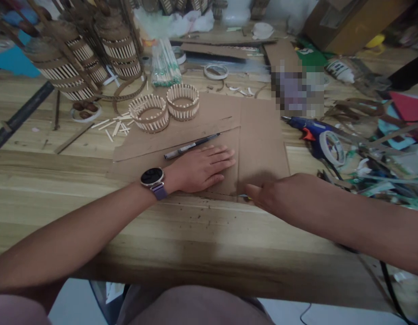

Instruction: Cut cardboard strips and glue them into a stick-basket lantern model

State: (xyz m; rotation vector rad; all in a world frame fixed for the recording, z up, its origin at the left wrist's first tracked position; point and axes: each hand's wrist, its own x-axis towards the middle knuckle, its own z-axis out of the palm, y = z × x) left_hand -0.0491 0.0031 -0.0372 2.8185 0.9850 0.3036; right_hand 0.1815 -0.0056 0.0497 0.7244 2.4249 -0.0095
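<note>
Left hand (204,168): flat on cardboard (260,135), fingers straight, slightly parted, gripping nothing. Right hand (275,192): fingers curled closed on small tool (243,196), mostly hidden, at cardboard's near edge. Crease (239,144): just left of my right fingertips, long axis running away from me; right hand nearer its near end.

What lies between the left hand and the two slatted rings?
In the head view, a pen lies between the left hand and the slatted rings, on line-marked cardboard.
</note>
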